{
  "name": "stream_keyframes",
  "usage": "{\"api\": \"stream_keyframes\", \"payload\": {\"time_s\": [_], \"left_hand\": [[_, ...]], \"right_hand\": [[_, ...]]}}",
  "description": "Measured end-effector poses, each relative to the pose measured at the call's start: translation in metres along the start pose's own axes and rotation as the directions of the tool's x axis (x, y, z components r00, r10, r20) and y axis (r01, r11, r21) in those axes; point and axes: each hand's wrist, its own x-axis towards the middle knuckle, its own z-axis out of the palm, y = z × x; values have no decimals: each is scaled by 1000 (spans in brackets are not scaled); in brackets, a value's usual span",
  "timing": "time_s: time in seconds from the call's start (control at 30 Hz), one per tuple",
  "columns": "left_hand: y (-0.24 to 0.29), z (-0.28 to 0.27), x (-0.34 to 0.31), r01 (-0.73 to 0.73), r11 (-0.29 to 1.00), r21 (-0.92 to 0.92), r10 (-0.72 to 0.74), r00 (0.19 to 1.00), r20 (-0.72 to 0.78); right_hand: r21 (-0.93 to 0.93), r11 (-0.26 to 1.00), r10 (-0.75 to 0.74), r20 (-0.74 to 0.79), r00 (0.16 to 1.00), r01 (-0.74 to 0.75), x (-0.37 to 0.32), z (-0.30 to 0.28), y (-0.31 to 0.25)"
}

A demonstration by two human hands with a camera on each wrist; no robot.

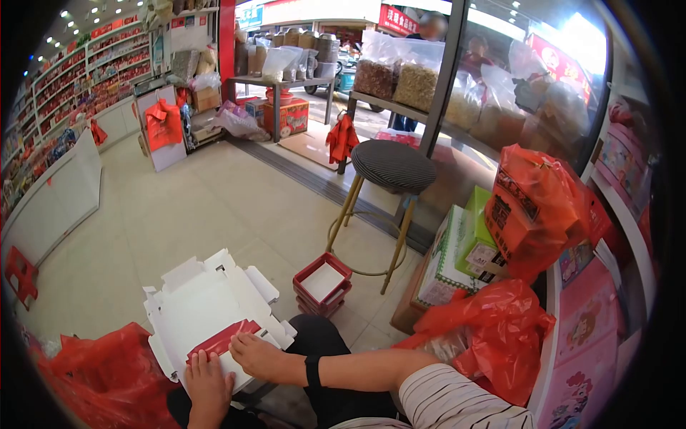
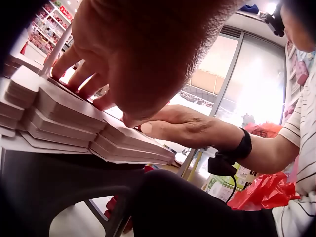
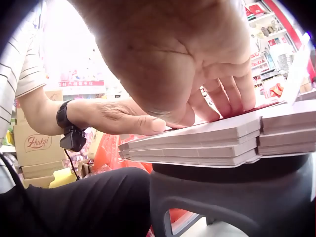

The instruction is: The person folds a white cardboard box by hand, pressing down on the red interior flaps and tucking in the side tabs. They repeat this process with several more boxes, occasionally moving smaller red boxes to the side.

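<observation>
A stack of flat white die-cut card sheets [image 1: 193, 293] lies on a dark stool [image 3: 222, 190]; the wrist views show its layered edges [image 2: 64, 116]. Across the near part of the top sheet is a red strip or panel [image 1: 220, 342]. The left hand [image 1: 209, 390] rests on the red piece's left end with fingers extended. At its right end the right hand [image 1: 264, 360] touches it with bent fingers, pressing down; whether it pinches the edge is hidden. In the right wrist view, the right fingertips [image 3: 229, 106] meet the red surface.
Red box trays [image 1: 323, 280] are stacked on the floor ahead, near a round-topped stool [image 1: 393, 166]. Red plastic bags lie left [image 1: 107, 372] and right [image 1: 493, 325]. Boxes [image 1: 451, 261] and a pink shelf display [image 1: 582, 343] stand at the right.
</observation>
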Motion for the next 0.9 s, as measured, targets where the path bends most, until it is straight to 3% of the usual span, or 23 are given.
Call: {"api": "stream_keyframes", "payload": {"time_s": [0.03,0.13,0.23,0.33,0.43,0.53,0.63,0.73,0.9], "left_hand": [[3,1,2,-22,1000,10,22,1000,0],[7,9,7,-62,998,29,62,998,-3],[6,8,6,-64,998,13,65,998,-5],[-1,8,7,-93,996,-13,93,996,-17],[-12,19,3,-91,996,-21,90,994,-68],[-13,16,-4,-76,997,-9,74,992,-103],[2,5,-2,-47,999,15,48,994,-102],[10,1,0,-64,992,105,76,991,-113],[4,0,-1,-81,995,59,88,987,-135]], "right_hand": [[29,1000,7,32,999,-8,3,-2,-3],[36,999,-31,-72,997,34,6,7,-7],[-51,995,-94,-308,947,82,3,12,-7],[-89,992,-106,-218,970,89,2,12,-2],[-84,992,-115,-239,964,97,1,9,3],[-189,975,-144,-134,980,117,0,8,8],[-113,991,-82,-47,996,76,6,8,2],[-51,997,-57,-171,984,49,7,4,-6],[-122,989,-105,-168,980,85,4,3,1]]}}
